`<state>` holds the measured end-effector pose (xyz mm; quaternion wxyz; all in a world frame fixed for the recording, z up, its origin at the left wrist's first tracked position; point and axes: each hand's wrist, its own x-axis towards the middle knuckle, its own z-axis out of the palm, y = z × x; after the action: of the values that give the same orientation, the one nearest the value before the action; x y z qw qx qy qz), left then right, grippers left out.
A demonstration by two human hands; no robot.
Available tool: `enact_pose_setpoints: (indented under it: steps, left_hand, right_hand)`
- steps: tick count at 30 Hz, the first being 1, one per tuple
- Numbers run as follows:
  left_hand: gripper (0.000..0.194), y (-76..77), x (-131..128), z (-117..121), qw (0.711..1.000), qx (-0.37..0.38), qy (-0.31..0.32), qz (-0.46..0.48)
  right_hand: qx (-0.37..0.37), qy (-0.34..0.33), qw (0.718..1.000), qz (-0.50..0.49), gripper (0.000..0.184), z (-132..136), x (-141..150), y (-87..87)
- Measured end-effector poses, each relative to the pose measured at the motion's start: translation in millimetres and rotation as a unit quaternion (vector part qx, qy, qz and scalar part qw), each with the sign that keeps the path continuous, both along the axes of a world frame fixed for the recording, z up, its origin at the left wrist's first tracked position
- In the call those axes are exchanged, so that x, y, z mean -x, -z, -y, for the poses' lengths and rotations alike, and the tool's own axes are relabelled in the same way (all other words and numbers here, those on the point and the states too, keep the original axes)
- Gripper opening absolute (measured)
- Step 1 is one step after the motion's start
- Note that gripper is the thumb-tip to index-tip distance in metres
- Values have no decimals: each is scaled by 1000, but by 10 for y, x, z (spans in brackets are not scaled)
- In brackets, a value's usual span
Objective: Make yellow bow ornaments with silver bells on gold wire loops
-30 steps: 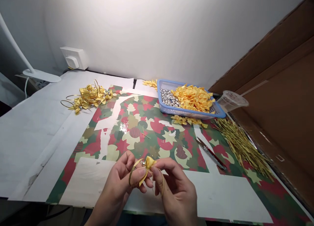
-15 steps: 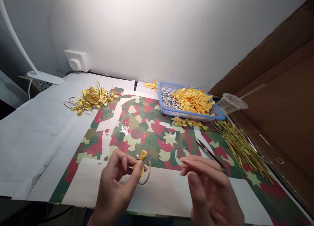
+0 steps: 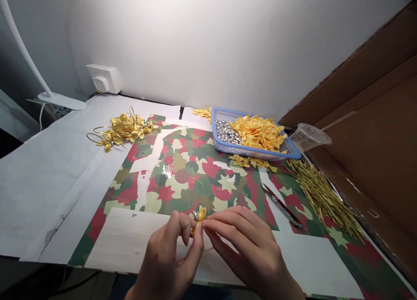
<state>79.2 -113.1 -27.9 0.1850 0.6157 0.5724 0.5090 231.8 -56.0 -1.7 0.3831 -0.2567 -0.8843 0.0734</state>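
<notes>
While both hands work together just above the near edge of the printed paper, the left hand (image 3: 169,252) pinches a yellow satin bow (image 3: 199,219) between thumb and forefinger. Fingertips (image 3: 208,225) of the right hand press against the same bow from the opposite side; neither hand is released. Bow sits at the meeting point of the fingers, tilted, with a silver bead (image 3: 195,215) at its left. A thin gold wire (image 3: 211,248) shows faintly below the right fingers, mostly hidden.

Directly beneath and beyond the fingers lies camouflage-printed wrapping paper (image 3: 182,178), with white paper (image 3: 130,235) under the left hand. Far beyond the fingertips stands a blue plastic mesh basket (image 3: 224,147) holding silver beads (image 3: 226,131) and loose yellow bows (image 3: 259,132); more bows (image 3: 249,161) lie against its front. Up and left of the fingers sits a heap of finished bows with gold loops (image 3: 124,128). To the right of the fingers lie red-handled scissors (image 3: 282,206) and, farther right, a bundle of gold wire pieces (image 3: 322,198). A clear plastic cup (image 3: 309,137) lies on its side past the basket.
</notes>
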Motion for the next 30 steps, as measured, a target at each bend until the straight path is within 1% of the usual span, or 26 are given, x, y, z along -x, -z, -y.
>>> enact_pose_setpoints:
  steps: [3, 7, 11, 15, 17, 19, 22, 24, 27, 30]
  left_hand:
    - [32, 5, -5, 2, 1000, 4, 3, -22]
    - [31, 11, -11, -16, 999, 17, 12, -33]
    - [30, 32, -42, -54, 998, 51, 24, -24]
    - [27, 65, -73, -94, 996, 90, 15, -7]
    - [27, 73, -79, -111, 994, 112, 9, 6]
    - [27, 75, -78, -124, 992, 128, 3, 13]
    - [27, 72, -72, -131, 991, 134, -8, 10]
    - [27, 69, -70, -129, 990, 138, -8, 6]
    - [28, 66, -71, -129, 990, 142, -5, 3]
    - [28, 68, -73, -134, 989, 146, -7, 9]
  right_hand:
    - [-1, -13, 1000, 11, 24, -1, -17, 48]
    - [3, -28, 1000, 13, 22, 2, -19, 100]
    - [39, 16, 998, -45, 22, 38, 23, 186]
    - [115, 43, 984, -131, 22, 79, 52, 260]
    - [167, 57, 969, -174, 20, 105, 62, 277]
    - [226, 75, 944, -227, 16, 140, 77, 281]
    - [311, 111, 886, -325, 10, 199, 90, 262]
    - [351, 121, 855, -363, 13, 226, 74, 231]
    - [386, 113, 833, -379, 17, 235, 12, 156]
    - [400, 107, 813, -409, 19, 221, -65, 67]
